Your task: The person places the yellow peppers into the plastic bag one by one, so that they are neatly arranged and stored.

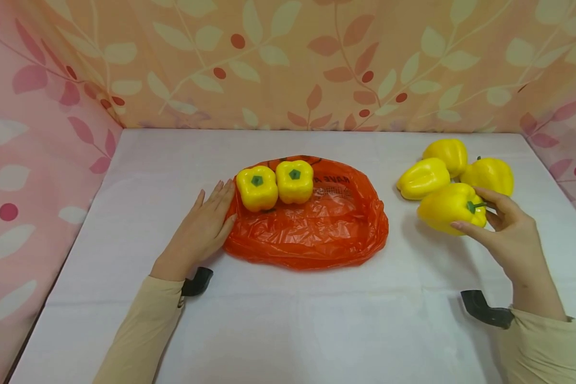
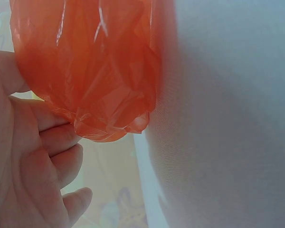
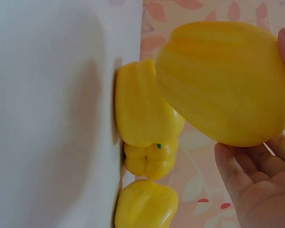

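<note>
My right hand (image 1: 513, 234) grips a yellow bell pepper (image 1: 448, 208) by its stem end, thumb on the near side. In the right wrist view this pepper (image 3: 223, 80) is held up off the white table. An orange-red plastic bag (image 1: 312, 234) lies in the middle, its rim rolled back into an oval. Two yellow peppers, a left one (image 1: 256, 194) and a right one (image 1: 295, 189), stand stem up in its left part. My left hand (image 1: 201, 224) rests with extended fingers against the bag's left side; in the left wrist view its fingers touch the plastic.
Three more yellow peppers lie at the right: a near-left one (image 1: 423, 178), a back one (image 1: 445, 156) and a right one (image 1: 489, 176). The white table (image 1: 293, 325) meets a leaf-patterned curtain (image 1: 288, 69) at the back.
</note>
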A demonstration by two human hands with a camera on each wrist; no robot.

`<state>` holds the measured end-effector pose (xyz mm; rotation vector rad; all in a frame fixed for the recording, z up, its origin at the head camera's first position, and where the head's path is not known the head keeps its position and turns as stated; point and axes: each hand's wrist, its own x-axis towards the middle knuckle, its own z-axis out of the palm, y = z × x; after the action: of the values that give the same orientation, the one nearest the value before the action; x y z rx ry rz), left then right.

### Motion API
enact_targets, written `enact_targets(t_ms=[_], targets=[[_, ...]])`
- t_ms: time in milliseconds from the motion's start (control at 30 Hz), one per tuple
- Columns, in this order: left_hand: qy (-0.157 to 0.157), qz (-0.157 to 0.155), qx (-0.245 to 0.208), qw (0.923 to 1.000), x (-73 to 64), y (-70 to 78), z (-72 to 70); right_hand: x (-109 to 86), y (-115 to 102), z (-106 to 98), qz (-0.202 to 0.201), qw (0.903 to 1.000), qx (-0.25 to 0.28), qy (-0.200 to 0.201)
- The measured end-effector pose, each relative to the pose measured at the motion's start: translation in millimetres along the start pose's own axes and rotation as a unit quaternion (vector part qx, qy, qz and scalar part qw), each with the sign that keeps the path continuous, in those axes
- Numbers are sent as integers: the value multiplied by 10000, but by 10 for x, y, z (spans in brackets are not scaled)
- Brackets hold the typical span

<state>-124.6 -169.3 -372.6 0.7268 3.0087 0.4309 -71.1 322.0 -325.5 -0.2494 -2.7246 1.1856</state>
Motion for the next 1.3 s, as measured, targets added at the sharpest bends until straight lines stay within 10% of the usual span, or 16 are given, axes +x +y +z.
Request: enact_targets(t_ms=[1300], targets=[[-57,-89,2,9999,-2,28,-15,185,-762,506,-1896,9721,1147,-769]])
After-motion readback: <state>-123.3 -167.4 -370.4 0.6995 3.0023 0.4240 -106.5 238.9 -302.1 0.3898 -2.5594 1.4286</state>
